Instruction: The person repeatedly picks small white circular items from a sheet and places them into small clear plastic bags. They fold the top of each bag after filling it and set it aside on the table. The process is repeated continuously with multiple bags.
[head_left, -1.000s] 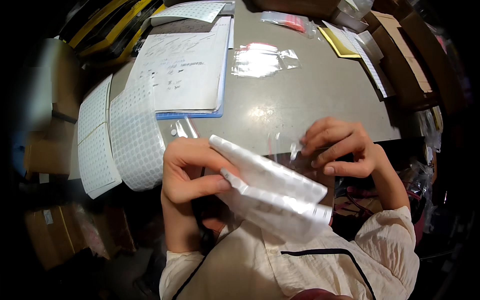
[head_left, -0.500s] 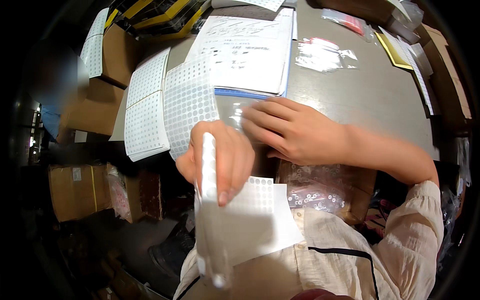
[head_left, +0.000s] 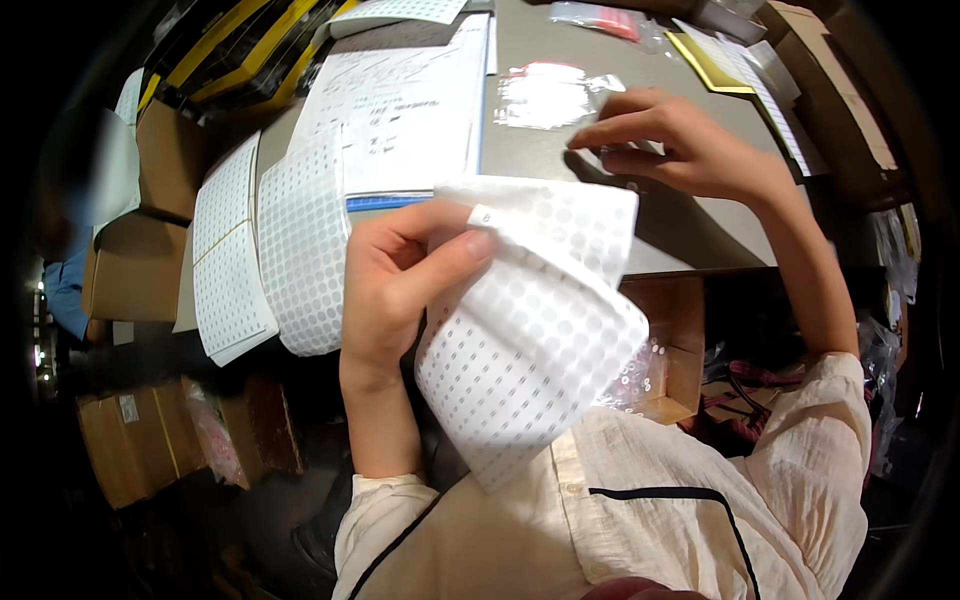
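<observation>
My left hand (head_left: 405, 285) is closed, thumb pressed on the edge of a white sheet of round stickers (head_left: 555, 310). The sheet is bent and folded over, showing pale round dots on one face and small printed marks on the other. It hangs over the table's front edge and my lap. My right hand (head_left: 675, 145) hovers over the grey table with its fingers curled and apart. Beside its fingertips lie small clear plastic bags (head_left: 550, 95) with red edges. Whether anything tiny touches those fingertips is hard to make out.
Left of my hand lie a dotted sticker sheet (head_left: 303, 245) and a banded stack of printed sheets (head_left: 225, 260). Behind is a clipboard with written paper (head_left: 400, 110). An open carton (head_left: 680, 345) holding bagged small white rings is below the table edge. Cardboard boxes (head_left: 150, 235) stand left.
My left hand has turned and raised the sticker sheet from my lap, so it now folds over before me. My right hand has moved away to the right, toward the small bags. The view has shifted.
</observation>
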